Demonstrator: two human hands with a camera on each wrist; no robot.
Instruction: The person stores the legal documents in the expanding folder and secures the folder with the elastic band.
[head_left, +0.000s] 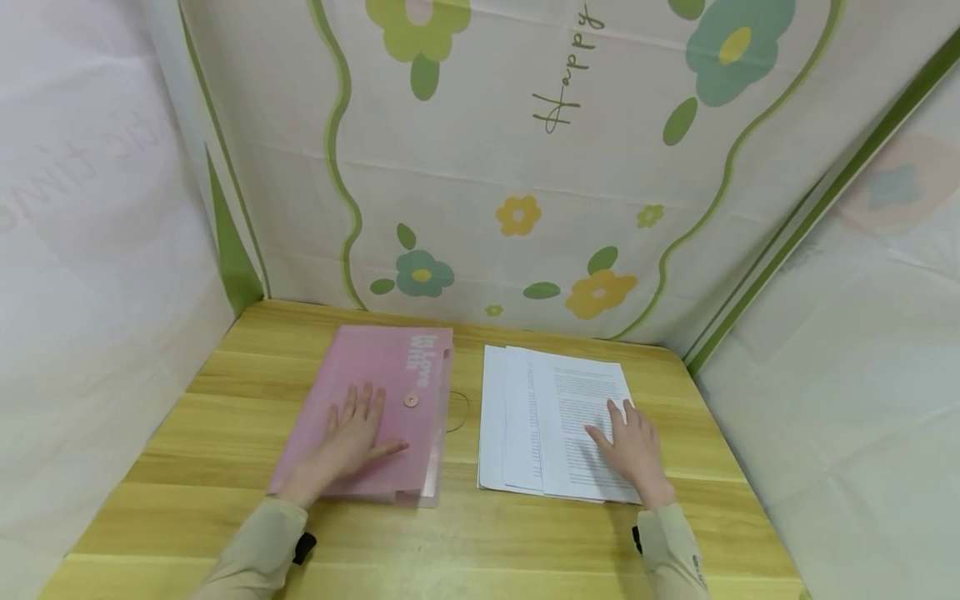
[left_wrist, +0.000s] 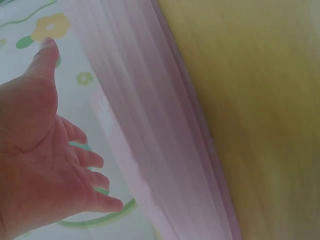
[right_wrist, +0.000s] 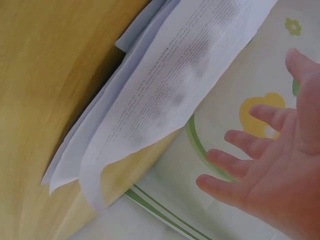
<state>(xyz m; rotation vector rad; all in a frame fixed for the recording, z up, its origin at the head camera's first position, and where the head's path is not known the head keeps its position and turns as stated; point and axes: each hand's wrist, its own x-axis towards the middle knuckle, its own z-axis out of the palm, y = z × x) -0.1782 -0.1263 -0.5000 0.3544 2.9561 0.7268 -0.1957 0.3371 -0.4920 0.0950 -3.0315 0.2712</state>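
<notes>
A pink expanding file folder [head_left: 431,417] lies closed on the left of the table, with white lettering and a round button [head_left: 411,401] on its cover. My left hand [head_left: 348,442] is over the cover, fingers spread; the left wrist view shows the palm apart from the folder's pleated side [left_wrist: 150,110]. To the right lies a loose stack of printed papers [head_left: 570,400], its sheets fanned unevenly. Over the stack's right edge is my right hand [head_left: 633,446], fingers spread and holding nothing. In the right wrist view, the papers' [right_wrist: 165,85] near corners curl.
A thin cord [head_left: 468,408] loops out from the folder's right side onto the wooden table [head_left: 450,550]. White cloth walls with printed flowers [head_left: 517,215] enclose the table at the back, left and right.
</notes>
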